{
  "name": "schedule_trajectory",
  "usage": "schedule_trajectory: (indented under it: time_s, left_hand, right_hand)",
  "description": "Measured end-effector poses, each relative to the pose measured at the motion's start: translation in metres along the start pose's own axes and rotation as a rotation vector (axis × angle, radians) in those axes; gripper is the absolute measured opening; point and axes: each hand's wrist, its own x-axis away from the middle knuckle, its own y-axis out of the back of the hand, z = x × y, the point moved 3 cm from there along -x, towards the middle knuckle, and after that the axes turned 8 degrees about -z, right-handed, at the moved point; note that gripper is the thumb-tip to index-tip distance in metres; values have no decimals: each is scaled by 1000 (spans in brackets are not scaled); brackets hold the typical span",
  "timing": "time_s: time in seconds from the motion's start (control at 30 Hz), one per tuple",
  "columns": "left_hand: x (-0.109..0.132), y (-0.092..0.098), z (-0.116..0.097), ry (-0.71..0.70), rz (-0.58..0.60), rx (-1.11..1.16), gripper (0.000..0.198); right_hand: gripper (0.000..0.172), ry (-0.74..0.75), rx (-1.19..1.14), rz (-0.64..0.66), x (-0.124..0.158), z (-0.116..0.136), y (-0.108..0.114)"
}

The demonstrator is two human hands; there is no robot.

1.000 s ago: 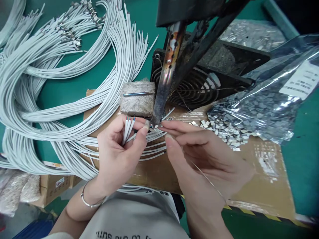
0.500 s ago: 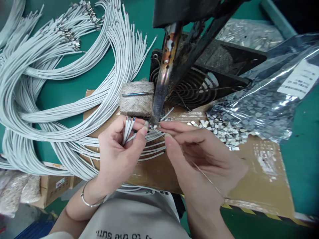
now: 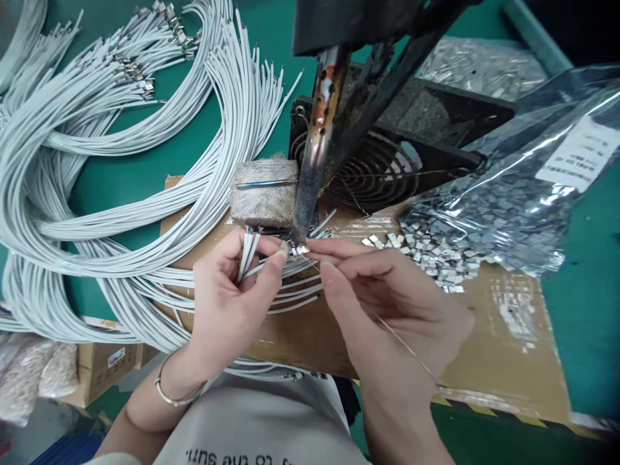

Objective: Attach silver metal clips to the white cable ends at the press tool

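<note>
My left hand (image 3: 242,278) is closed round several white cables (image 3: 248,252) whose coloured wire ends stick up. Its thumb and forefinger pinch close to a small metal connector (image 3: 301,248) under the iron's tip. My right hand (image 3: 382,290) is closed, thumb and fingers pinching a thin solder wire (image 3: 402,342) that trails back across the palm; its forefinger is at the connector's right side. Above both hands stands a soldering iron (image 3: 310,168) with a perforated, heat-stained barrel, its dark tip down at the connector. The exact contact there is too small to make out.
Bundles of white cable (image 3: 145,219) fill the left side. A plastic-wrapped block (image 3: 265,200) sits left of the iron, a black fan (image 3: 372,171) behind it. Small metal shells (image 3: 436,258) spill beside a clear bag (image 3: 513,206) on the right. Cardboard (image 3: 508,342) covers the work surface.
The small metal connector shows more plainly and shinier under the iron's tip. Both hands keep nearly the same pose, with the right forefinger slightly lower. The whole view has shifted a little.
</note>
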Motion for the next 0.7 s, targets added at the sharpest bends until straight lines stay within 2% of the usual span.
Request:
schedule_trajectory:
  time_s: [0.2,0.7]
  left_hand:
    - [1,1,2,30,25,5,9]
    - [0,0,0,-6,10,-39,11]
  right_hand:
    - [19,-10,14,-6,-1,0,1]
    - [21,13,-8,-4,-1,3,1]
